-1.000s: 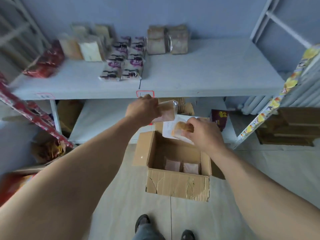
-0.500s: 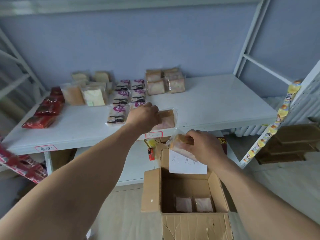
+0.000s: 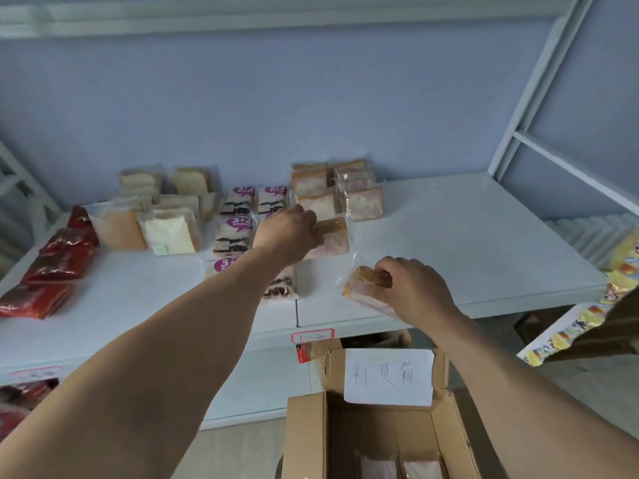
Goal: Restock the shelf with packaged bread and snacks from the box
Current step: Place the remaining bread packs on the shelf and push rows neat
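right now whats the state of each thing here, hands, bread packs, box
left hand: shut on a bread pack, over the shelf
right hand: shut on a second bread pack, above the shelf's front edge
cardboard box: open, two packs still inside
pink bread stack: resting at the shelf's back

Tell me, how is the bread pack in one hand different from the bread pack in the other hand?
The left hand holds its bread pack far back on the shelf, close to the stacked bread; the right hand holds its bread pack over the shelf's front part. The left hand's pack stands more upright; the right hand's pack tilts. Both are clear-wrapped bread with a brown crust.
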